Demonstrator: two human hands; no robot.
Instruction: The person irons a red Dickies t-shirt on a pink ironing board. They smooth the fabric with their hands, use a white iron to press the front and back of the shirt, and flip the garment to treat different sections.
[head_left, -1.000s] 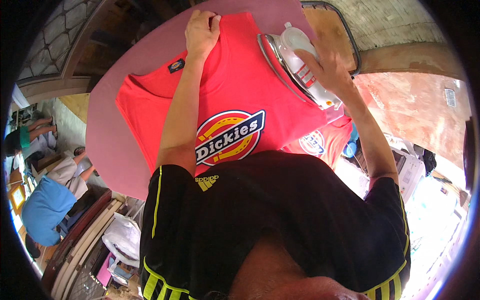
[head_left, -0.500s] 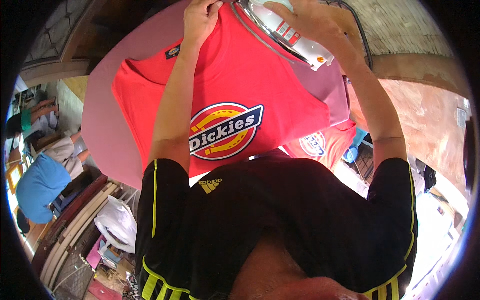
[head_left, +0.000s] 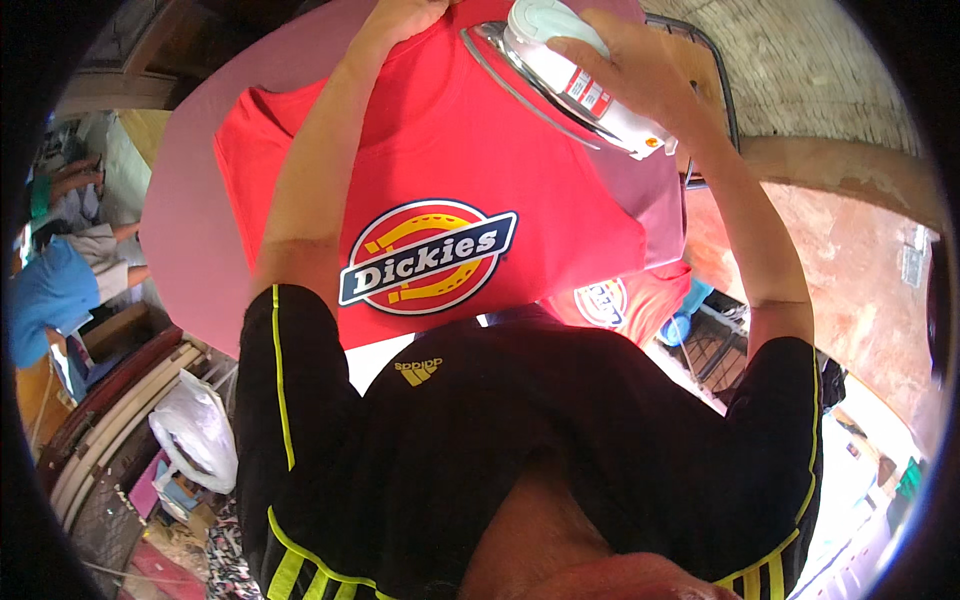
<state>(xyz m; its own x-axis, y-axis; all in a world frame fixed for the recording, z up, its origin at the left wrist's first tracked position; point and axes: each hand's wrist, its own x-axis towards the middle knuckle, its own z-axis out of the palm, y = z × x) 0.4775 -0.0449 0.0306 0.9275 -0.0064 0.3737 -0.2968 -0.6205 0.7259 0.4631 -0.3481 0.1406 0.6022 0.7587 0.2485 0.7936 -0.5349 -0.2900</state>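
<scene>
The red T-shirt lies spread on the pink surface; the left hand grips its far edge; the right hand holds the iron tilted near the shirt's far right corner.

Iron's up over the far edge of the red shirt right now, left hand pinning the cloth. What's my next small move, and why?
Probably bring the iron, gripped in the right hand, down onto the red shirt and draw it toward you. The left hand holds the far edge, and the shirt lies spread on the pink board.
</scene>
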